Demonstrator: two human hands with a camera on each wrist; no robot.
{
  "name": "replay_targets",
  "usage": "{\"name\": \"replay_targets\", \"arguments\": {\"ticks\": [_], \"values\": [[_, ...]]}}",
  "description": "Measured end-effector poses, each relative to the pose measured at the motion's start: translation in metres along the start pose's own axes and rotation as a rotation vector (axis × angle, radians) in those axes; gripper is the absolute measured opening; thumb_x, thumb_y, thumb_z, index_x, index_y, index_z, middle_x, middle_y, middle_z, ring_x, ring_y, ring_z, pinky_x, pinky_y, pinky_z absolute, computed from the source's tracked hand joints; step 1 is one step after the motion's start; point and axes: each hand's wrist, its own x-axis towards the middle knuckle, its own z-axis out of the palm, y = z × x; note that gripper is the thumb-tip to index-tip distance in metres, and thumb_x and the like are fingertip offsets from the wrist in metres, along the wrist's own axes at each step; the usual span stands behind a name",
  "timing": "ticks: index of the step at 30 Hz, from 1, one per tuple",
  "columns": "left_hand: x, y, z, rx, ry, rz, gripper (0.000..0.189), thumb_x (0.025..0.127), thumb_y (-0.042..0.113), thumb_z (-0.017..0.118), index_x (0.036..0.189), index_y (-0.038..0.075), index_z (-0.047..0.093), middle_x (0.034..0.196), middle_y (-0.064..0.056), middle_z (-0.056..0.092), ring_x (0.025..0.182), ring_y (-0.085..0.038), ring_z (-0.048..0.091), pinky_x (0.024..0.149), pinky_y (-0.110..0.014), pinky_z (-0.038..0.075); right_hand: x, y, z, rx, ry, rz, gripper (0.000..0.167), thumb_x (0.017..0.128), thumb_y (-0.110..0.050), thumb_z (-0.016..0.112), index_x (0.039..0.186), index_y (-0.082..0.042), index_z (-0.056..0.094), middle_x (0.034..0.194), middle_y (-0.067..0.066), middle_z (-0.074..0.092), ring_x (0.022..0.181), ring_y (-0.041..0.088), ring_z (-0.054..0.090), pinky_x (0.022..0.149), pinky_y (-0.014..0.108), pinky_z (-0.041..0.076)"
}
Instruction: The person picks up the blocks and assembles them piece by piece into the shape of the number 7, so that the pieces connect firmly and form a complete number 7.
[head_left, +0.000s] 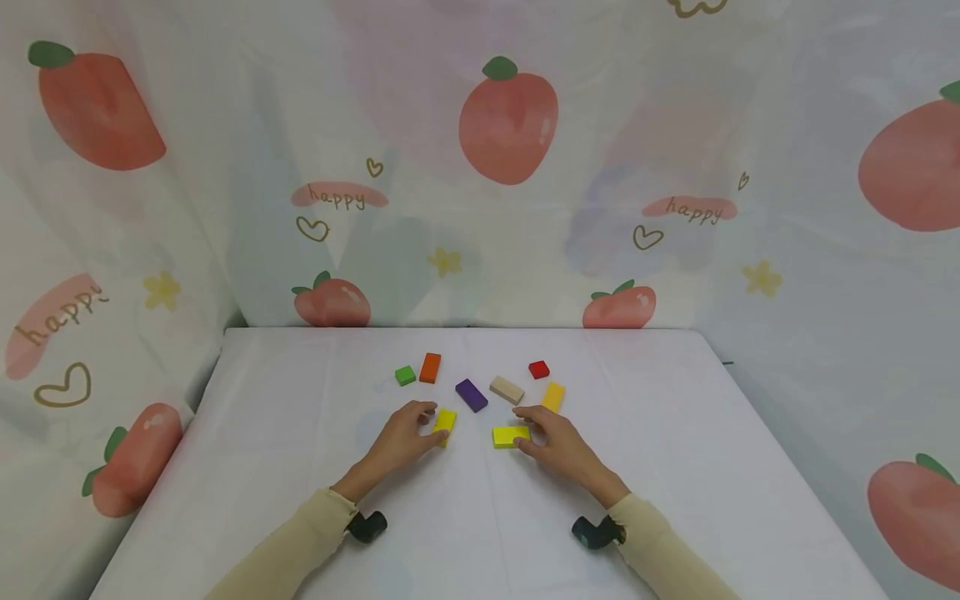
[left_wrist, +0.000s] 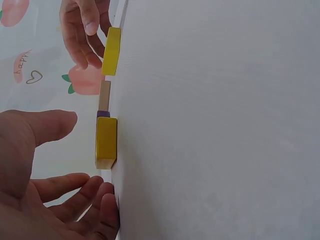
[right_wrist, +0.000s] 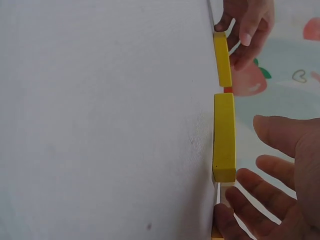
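Note:
Two bright yellow blocks lie flat on the white table in the head view. Beside the left yellow block (head_left: 446, 423) is my left hand (head_left: 401, 439), thumb and fingers spread apart. The left wrist view has that block's yellow side (left_wrist: 106, 142) showing between the thumb and the other fingers, with a gap to the thumb. My right hand (head_left: 562, 446) reaches over the right end of the other yellow block (head_left: 507, 437), which lies crosswise. In the right wrist view its thumb stands away from that yellow block (right_wrist: 224, 135), and the fingertips are close by its near end.
Past the hands lie a purple block (head_left: 471, 396), a plain wood block (head_left: 507, 389), an orange block (head_left: 430, 367), a green block (head_left: 405, 375), a red block (head_left: 538, 369) and a darker yellow block (head_left: 553, 397). A fruit-printed curtain (head_left: 420, 250) surrounds the table (head_left: 712, 467).

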Motion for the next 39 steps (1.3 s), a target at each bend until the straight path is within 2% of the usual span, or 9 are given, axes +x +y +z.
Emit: {"name": "replay_targets", "arguments": {"ticks": [6,12,23,35,39], "values": [[0.002,-0.003,0.001,-0.024,-0.026,0.018,0.055,0.083,0.030,0.078,0.128,0.003,0.062,0.102,-0.003,0.062,0.089,-0.015,0.054,0.080,-0.030,0.051,0.005,0.005,0.001,-0.001,0.001,0.009,0.047,0.089,-0.025,0.073,0.133,-0.018,0.060,0.131,-0.001,0.063,0.121,0.020,0.059,0.104,0.043,0.049],[0.003,-0.004,0.001,-0.028,-0.028,0.013,0.055,0.083,0.031,0.078,0.128,0.003,0.062,0.102,-0.003,0.065,0.091,-0.016,0.055,0.082,-0.031,0.050,0.006,0.005,0.000,0.020,-0.019,-0.027,0.039,0.089,-0.024,0.072,0.127,-0.017,0.064,0.126,-0.003,0.066,0.119,0.020,0.059,0.105,0.045,0.047],[0.005,-0.002,0.006,0.028,-0.030,-0.009,0.057,0.080,0.033,0.080,0.125,0.003,0.063,0.099,-0.003,0.062,0.091,-0.018,0.052,0.084,-0.034,0.049,0.011,0.008,0.003,0.013,-0.050,0.010,0.038,0.087,-0.022,0.075,0.124,-0.019,0.066,0.121,-0.004,0.067,0.116,0.019,0.060,0.105,0.044,0.048],[0.001,-0.001,0.003,0.023,-0.001,0.047,0.050,0.080,0.023,0.080,0.122,0.001,0.065,0.097,-0.003,0.062,0.087,-0.016,0.052,0.077,-0.030,0.047,0.017,0.006,0.005,-0.020,-0.071,0.003,0.039,0.082,-0.023,0.080,0.120,-0.019,0.069,0.115,-0.005,0.066,0.110,0.016,0.059,0.104,0.044,0.048],[0.002,0.000,0.003,0.022,-0.002,0.044,0.049,0.080,0.023,0.080,0.122,0.002,0.065,0.098,-0.003,0.062,0.088,-0.016,0.052,0.078,-0.030,0.047,0.018,0.006,0.006,-0.038,-0.064,-0.006,0.036,0.081,-0.021,0.080,0.116,-0.019,0.071,0.112,-0.005,0.066,0.108,0.016,0.058,0.103,0.044,0.048]]}}
